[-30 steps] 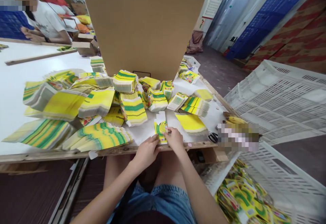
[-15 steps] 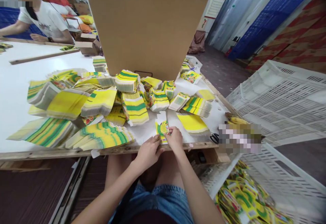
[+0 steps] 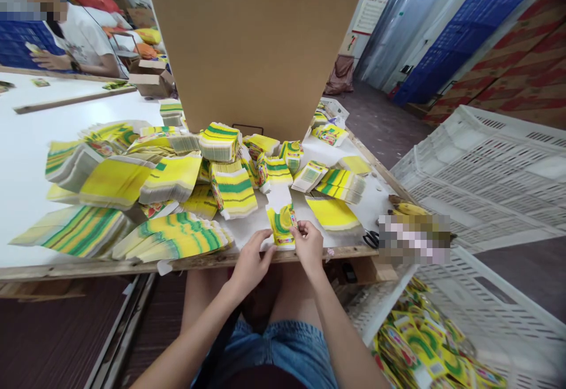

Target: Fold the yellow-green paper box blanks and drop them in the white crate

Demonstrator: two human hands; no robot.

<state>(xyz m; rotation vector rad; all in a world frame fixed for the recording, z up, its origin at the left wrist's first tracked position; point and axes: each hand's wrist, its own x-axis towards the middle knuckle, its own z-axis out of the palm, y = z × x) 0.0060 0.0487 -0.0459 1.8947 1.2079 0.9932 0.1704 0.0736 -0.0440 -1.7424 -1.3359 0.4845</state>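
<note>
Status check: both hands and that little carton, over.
Left hand and right hand both gripping the small yellow-green carton at the table edge. Carton partly opened, white flap up. Stacks of flat cartons close on the left; scissors to the right.

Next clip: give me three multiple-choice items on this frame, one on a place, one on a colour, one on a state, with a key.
1. Where is the small carton that both hands work on?
A. at the table's near edge
B. in the white crate
C. on the floor

2. Which colours mark the stacks of flat cartons on the table?
A. red and black
B. yellow and green
C. blue and white

3. What is the state of the big brown box behind the stacks?
A. lying crushed flat
B. standing upright
C. hanging from a hook

Key: 1 A, the left hand and right hand hold it just above the wooden edge; 2 B, every stack shows yellow with green bands; 3 B, its wall rises from the table out of the picture's top.
</note>
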